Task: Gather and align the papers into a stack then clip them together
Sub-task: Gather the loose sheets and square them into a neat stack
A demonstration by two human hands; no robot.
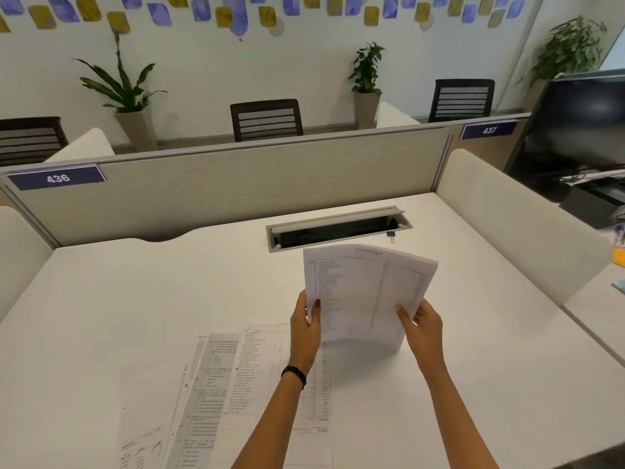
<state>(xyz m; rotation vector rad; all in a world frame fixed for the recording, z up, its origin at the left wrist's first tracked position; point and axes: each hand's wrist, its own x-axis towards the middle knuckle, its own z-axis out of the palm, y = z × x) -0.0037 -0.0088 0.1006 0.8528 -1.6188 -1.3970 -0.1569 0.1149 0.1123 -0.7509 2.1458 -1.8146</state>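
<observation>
I hold a bundle of printed papers (365, 292) upright, its bottom edge resting on the white desk (135, 292). My left hand (306, 328) grips its left edge and my right hand (421, 328) grips its right edge. The sheets bow slightly backward at the top. Several more printed sheets (216, 394) lie flat and overlapping on the desk to the lower left, partly under my left forearm. A small black binder clip (391, 235) lies on the desk beyond the bundle, beside the cable slot.
An open cable slot (338, 228) is set into the desk behind the bundle. Grey partition panels (253, 184) close the far side, white dividers (507, 218) the sides. A dark monitor (581, 130) stands on the neighbouring desk at right.
</observation>
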